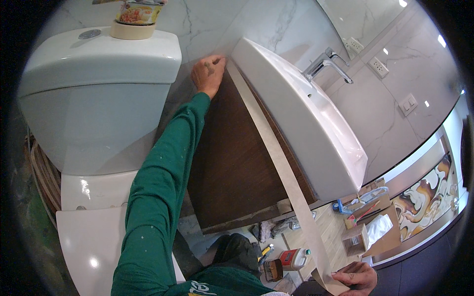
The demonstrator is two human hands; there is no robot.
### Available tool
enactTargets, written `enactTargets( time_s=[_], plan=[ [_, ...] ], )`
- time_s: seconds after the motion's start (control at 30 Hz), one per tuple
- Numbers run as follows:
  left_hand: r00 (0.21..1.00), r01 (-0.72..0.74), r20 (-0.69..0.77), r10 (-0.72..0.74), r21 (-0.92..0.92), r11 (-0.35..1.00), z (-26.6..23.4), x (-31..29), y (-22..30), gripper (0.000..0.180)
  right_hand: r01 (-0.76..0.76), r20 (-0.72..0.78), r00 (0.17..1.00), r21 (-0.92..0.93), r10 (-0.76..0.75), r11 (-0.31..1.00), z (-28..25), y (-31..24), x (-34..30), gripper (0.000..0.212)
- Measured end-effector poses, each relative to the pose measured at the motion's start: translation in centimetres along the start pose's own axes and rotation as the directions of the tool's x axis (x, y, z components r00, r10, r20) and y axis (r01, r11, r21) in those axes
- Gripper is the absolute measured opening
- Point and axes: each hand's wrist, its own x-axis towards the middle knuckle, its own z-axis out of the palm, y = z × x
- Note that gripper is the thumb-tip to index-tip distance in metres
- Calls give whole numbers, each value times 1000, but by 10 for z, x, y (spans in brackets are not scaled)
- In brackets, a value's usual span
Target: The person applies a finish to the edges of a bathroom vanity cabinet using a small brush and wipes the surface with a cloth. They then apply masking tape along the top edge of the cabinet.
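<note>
Beige tape runs across a dark cabinet below a white sink. The left hand pinches it near the wall; the right hand grips the nearer part. Uneven pull might set it crooked; slack might wrinkle it.

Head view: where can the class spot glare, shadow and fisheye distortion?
Head view: a glare spot on the white toilet lid; head view: a slanting shadow low on the toilet tank; head view: the marble wall has a bowed lower-right edge; head view: the pale strip shows no glare spot.
</note>
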Motion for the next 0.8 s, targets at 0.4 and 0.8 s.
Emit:
enactTargets(
  time_s=[0.4,0.8],
  plan=[
    [998,37,44,-37,-18,999,-4,1,6,27,11,17,1000,-31,-10,999,-3,-4,3,58],
    [997,83,4,-83,-79,993,-8,-4,11,26,26,-9,1000,20,-25,999,-4,-2,0,58]
  ],
)
